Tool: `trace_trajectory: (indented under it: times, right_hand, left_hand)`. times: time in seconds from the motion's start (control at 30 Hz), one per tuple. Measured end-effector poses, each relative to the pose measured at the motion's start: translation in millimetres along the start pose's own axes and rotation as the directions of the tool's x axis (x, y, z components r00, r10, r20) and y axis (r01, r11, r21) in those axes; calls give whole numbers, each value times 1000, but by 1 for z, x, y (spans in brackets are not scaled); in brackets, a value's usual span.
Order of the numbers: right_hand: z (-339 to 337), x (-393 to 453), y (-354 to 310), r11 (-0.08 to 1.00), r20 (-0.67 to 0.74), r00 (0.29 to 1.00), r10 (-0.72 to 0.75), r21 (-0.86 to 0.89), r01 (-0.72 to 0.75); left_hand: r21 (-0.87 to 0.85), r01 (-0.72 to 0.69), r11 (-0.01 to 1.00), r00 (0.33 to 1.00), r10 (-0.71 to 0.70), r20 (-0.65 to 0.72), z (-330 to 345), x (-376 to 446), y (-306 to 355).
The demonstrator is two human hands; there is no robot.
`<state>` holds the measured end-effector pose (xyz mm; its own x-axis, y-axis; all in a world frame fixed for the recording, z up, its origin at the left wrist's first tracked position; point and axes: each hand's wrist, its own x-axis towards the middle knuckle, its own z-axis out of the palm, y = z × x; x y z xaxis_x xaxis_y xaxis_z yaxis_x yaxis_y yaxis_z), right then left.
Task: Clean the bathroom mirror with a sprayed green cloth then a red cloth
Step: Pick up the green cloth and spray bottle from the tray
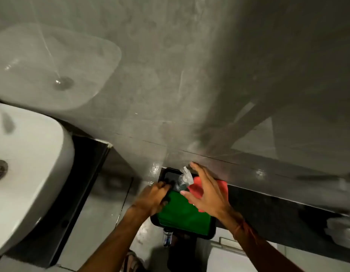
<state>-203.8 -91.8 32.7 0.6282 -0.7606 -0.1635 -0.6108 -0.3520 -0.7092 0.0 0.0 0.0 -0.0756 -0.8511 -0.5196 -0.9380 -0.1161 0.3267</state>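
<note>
A smeared bathroom mirror (189, 65) fills the upper view. Below it a black tray (211, 232) holds a flat green cloth (182, 213), a red cloth (223, 188) at its far right and a clear spray bottle (185, 178) standing at the back. My left hand (152, 199) rests on the tray's left rim with fingers curled over the green cloth's edge. My right hand (205, 191) hovers with fingers spread just right of the bottle, above the red cloth, touching neither that I can tell.
A white washbasin (33, 163) with a drain sits at the left, and its reflection shows in the mirror. A dark counter ledge (278, 209) runs to the right under the mirror. White objects (342, 230) lie at the far right edge.
</note>
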Motion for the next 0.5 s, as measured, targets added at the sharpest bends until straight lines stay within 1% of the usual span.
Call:
trace_trajectory:
  times: [0.07, 0.1, 0.13, 0.2, 0.27, 0.3, 0.37, 0.43, 0.47, 0.5]
  right_hand:
    - [11, 18, 13, 981, 80, 988, -131, -132, 141]
    - [14, 24, 15, 967, 114, 979, -167, -177, 185]
    - [14, 31, 14, 961, 127, 974, -187, -180, 208]
    - [24, 43, 17, 960, 86, 970, -227, -148, 237]
    - [34, 49, 16, 951, 5, 956, -292, -104, 291]
    - [40, 51, 16, 952, -24, 954, -299, -74, 296]
    - [52, 52, 13, 967, -70, 964, -255, -13, 255]
    - [58, 51, 7, 978, -96, 975, -200, 39, 205]
    - [59, 52, 2, 979, -101, 976, -191, 59, 198]
    - [57, 53, -2, 978, -115, 974, -193, 63, 201]
  left_hand:
    - [162, -11, 987, 1000, 8, 15, 6, 22, -3]
    - [248, -21, 968, 999, 11, 42, 6, 29, -2]
    - [282, -22, 959, 998, 4, 67, 4, 34, 0]
    - [309, 7, 951, 993, -44, 114, 14, 42, 2]
    - [309, 51, 950, 990, -89, 109, 24, 44, 2]
    - [291, 77, 954, 989, -110, 97, 28, 44, 3]
    - [206, 115, 972, 987, -135, 86, 35, 43, 1]
    - [38, 129, 991, 986, -133, 101, 34, 35, -3]
    - [-122, 144, 982, 985, -131, 110, 30, 29, -7]
    - [-336, 151, 930, 987, -123, 103, 23, 21, -11]
